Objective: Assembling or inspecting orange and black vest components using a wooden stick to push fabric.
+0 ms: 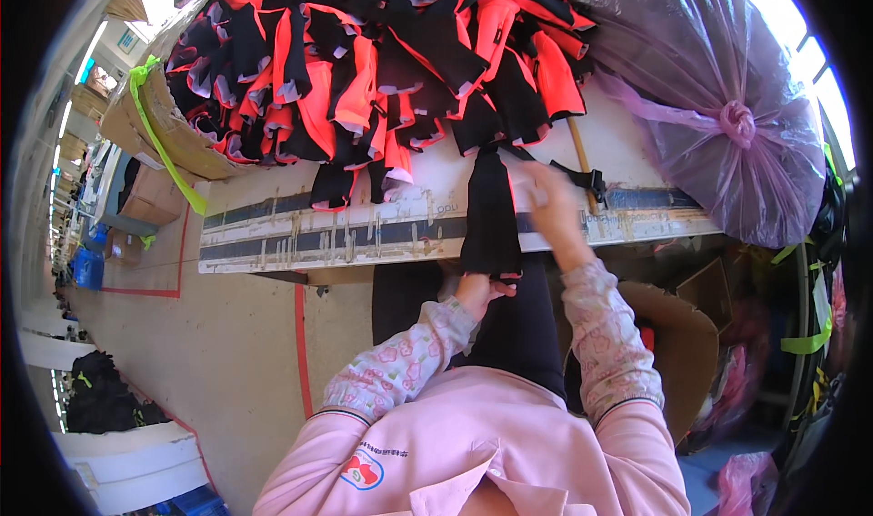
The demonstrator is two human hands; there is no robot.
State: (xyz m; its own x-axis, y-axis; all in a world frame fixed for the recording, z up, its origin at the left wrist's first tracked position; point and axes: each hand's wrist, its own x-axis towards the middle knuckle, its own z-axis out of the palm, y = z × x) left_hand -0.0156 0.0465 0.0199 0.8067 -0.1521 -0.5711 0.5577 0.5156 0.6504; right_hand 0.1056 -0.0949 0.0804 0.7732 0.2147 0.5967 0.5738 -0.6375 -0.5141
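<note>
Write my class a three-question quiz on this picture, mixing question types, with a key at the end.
1. Which of the person's hands is at the lower end of the long black fabric piece?
2. True or false: the knotted, translucent purple plastic bag lies to the right of the heap of black and neon-coral fabric pieces.
3. What pattern do the loose, pale sleeve covers show? A) stripes B) flowers C) checks

Key: 1. The left hand. 2. True. 3. B.
</note>
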